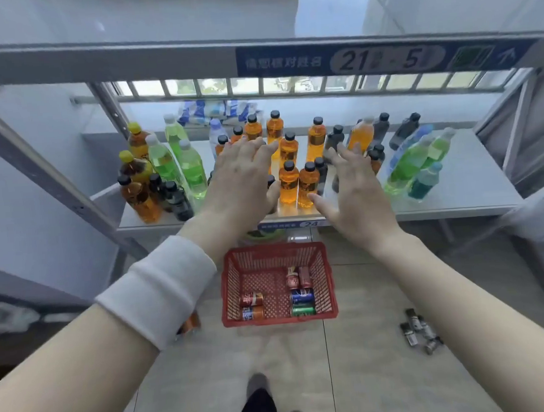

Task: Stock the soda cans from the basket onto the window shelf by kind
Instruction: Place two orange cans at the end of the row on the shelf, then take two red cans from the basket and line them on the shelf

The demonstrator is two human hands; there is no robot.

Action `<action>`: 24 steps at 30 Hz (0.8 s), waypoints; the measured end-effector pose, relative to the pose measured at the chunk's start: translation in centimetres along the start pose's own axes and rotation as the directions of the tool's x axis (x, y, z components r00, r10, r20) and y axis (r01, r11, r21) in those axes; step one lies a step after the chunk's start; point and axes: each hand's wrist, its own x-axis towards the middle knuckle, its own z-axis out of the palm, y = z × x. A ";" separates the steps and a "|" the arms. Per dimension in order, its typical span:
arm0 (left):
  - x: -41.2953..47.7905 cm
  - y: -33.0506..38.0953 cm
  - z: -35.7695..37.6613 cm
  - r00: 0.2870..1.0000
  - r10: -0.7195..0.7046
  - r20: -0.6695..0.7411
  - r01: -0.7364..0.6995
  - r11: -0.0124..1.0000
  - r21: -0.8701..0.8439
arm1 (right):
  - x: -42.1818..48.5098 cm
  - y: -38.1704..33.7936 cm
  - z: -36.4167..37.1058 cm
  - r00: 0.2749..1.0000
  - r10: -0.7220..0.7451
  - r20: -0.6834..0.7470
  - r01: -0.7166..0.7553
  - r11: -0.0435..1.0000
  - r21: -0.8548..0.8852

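A red plastic basket stands on the tiled floor below the shelf. Several soda cans lie in it: red cans, a red can, an orange can, a blue can and a green can. The grey metal shelf by the window carries many bottles. My left hand and my right hand hover open, palms down, over the front middle of the shelf, on either side of orange bottles. Neither hand holds anything.
Green bottles and amber bottles crowd the shelf's left; green and blue bottles lean at the right. An upper shelf beam runs overhead. Small dark bottles lie on the floor at right. My feet are below.
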 end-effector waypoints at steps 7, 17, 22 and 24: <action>-5.7 0.7 4.8 0.995 -0.065 0.078 0.066 0.998 -0.010 | -7.1 2.1 4.1 0.994 0.030 0.104 -0.029 1.000 -0.008; -8.1 -2.1 8.9 0.982 -0.123 0.143 0.131 0.990 -0.047 | -9.0 3.6 8.7 0.970 0.090 0.224 -0.093 0.996 0.001; -7.2 -4.9 12.6 0.962 -0.161 0.223 0.183 0.980 -0.084 | -8.5 5.0 12.6 0.935 0.154 0.319 -0.154 0.988 -0.023; -6.7 -6.4 15.1 0.948 -0.169 0.270 0.203 0.974 -0.103 | -8.4 6.0 14.9 0.910 0.206 0.359 -0.202 0.978 -0.048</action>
